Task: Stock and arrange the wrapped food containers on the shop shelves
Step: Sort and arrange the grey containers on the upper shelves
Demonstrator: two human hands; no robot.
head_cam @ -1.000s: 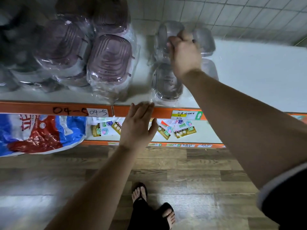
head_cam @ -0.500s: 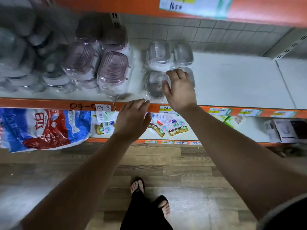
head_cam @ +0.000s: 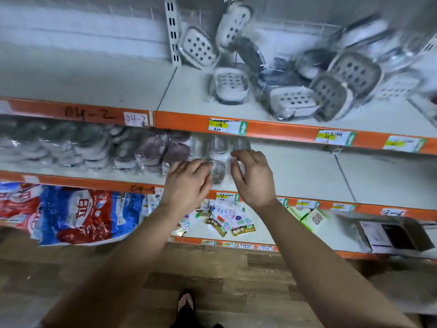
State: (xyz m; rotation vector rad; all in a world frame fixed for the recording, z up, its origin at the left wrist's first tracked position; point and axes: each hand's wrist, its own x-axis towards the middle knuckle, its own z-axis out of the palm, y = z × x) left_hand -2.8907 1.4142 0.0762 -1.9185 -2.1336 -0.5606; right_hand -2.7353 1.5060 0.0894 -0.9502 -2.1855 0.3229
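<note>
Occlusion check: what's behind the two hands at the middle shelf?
Visible: clear wrapped containers, two at the back, one between left hand and right hand. Its sides and any grip are covered.

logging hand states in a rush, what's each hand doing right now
Left hand: fingers curled against the clear wrapped container; whether it has a grip cannot be told.
Right hand: open, holding nothing.

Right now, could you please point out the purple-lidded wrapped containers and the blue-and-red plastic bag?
Purple-lidded wrapped containers [head_cam: 176, 151]: head view, front lid.
Blue-and-red plastic bag [head_cam: 78, 230]: head view, red panel.
</note>
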